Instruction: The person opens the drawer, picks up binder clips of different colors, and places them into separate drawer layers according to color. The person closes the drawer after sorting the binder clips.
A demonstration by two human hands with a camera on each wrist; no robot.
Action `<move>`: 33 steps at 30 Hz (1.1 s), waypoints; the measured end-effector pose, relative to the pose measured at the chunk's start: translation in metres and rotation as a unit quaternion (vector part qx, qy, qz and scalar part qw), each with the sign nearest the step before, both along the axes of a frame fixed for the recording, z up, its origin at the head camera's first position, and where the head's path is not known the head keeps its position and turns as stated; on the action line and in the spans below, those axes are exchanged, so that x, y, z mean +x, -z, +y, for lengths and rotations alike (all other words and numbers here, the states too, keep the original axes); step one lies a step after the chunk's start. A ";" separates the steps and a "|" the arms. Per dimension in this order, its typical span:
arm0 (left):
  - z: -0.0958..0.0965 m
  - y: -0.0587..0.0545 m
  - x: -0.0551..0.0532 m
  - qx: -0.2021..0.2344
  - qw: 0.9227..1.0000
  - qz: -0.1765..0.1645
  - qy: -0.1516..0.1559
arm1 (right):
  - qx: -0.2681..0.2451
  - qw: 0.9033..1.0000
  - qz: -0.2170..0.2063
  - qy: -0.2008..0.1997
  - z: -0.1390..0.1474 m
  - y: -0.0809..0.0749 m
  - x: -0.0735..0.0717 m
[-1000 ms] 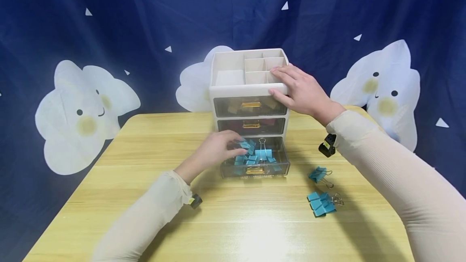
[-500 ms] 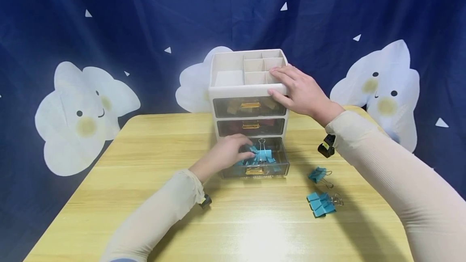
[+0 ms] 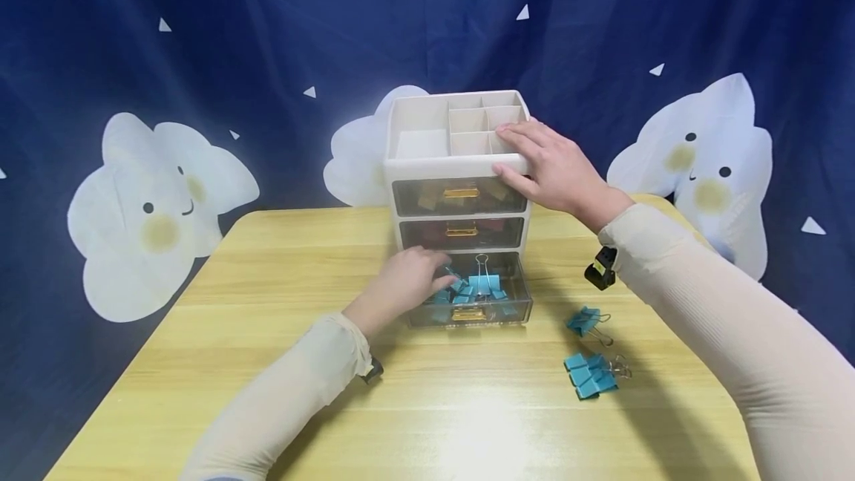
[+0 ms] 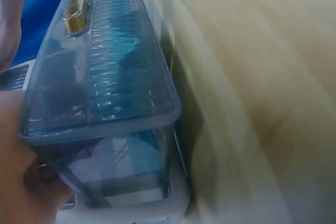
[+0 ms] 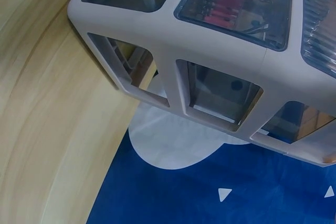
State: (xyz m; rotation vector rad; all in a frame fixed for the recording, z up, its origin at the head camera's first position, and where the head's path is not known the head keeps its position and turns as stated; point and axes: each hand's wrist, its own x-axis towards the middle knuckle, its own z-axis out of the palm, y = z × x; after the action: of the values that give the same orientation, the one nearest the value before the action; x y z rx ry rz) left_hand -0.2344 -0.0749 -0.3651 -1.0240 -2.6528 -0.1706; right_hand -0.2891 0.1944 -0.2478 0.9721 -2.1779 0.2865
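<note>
A white desktop organizer with dark see-through drawers stands on the table. Its bottom drawer is pulled out and holds several blue binder clips, one with its wire handle upright. My left hand reaches over the drawer's left side, fingers down among the clips. Its fingertips are partly hidden, so a hold on a clip is unclear. My right hand rests on the organizer's upper right corner, fingers over the divided top and thumb against the front edge.
Several more blue binder clips lie to the right of the organizer, one single clip and a cluster nearer me. The two upper drawers are closed, with items inside. A blue curtain with clouds hangs behind the wooden table.
My left hand has shifted slightly right and down, deeper over the open drawer among the clips. The right hand, the organizer and the clips on the table have stayed put.
</note>
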 end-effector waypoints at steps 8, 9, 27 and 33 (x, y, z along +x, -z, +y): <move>0.002 -0.003 -0.002 0.059 0.996 -0.048 0.049 | -0.002 1.000 0.002 -0.004 0.000 0.000 0.001; 0.002 -0.004 -0.003 0.056 0.996 -0.041 0.053 | -0.002 1.000 0.002 -0.004 0.001 -0.001 0.001; 0.013 -0.002 -0.003 0.039 0.998 -0.034 0.045 | 0.000 1.000 -0.004 0.002 0.001 -0.002 0.000; 0.005 -0.007 -0.002 0.049 0.997 -0.038 0.044 | 0.003 1.000 -0.008 0.004 0.001 -0.002 0.001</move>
State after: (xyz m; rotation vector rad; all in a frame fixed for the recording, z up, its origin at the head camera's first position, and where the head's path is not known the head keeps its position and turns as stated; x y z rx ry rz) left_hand -0.2368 -0.0694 -0.3578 -1.1247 -2.6377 -0.3612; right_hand -0.2881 0.1951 -0.2463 0.9676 -2.1987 0.2842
